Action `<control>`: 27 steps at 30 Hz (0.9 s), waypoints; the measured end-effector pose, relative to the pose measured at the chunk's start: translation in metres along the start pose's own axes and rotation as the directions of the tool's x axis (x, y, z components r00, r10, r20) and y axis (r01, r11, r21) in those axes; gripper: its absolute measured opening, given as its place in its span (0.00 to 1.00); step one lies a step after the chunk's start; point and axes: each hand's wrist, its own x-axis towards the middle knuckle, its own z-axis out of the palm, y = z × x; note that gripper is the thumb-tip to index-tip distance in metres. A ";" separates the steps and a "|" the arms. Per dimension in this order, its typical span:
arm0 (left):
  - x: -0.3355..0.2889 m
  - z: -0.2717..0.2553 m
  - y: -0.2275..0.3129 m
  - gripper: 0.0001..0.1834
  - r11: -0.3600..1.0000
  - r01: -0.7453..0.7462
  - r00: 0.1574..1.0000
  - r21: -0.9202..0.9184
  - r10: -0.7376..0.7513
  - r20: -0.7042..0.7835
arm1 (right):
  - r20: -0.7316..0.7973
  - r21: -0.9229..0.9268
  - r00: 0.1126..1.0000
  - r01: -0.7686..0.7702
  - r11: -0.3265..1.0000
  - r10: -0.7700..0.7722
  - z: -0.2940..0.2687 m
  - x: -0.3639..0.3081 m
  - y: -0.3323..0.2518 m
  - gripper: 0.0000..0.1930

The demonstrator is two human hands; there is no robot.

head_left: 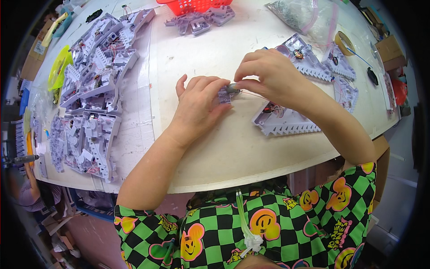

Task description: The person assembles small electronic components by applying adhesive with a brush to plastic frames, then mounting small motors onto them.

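Over the middle of the table my left hand is closed around a small pale grey plastic part, steadying it from the left. Against that part my right hand pinches a small grey cylinder, which looks like a motor. Thin red wires run from the cylinder toward a grey toothed plastic housing lying below my right forearm. My fingers hide much of both small pieces, so how far the cylinder sits in the part cannot be made out.
Many grey housings with wires pile up on the left. More housings lie at the right, near a tape roll and a clear bag of screws. A red basket and loose grey parts are at the back.
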 end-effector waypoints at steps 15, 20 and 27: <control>-0.001 0.003 -0.004 0.24 1.000 0.003 1.000 -0.001 -0.003 0.007 | 0.055 0.102 0.980 -0.195 0.975 0.191 0.025 0.003 0.013 0.08; -0.008 0.003 0.006 0.24 1.000 0.001 1.000 0.025 -0.002 0.030 | -0.147 0.275 0.989 0.010 0.961 0.032 0.005 -0.012 0.006 0.07; 0.006 0.001 0.012 0.22 0.995 0.038 0.998 0.095 -0.042 0.041 | -0.437 0.324 0.864 -0.105 0.940 0.248 -0.075 -0.068 0.038 0.05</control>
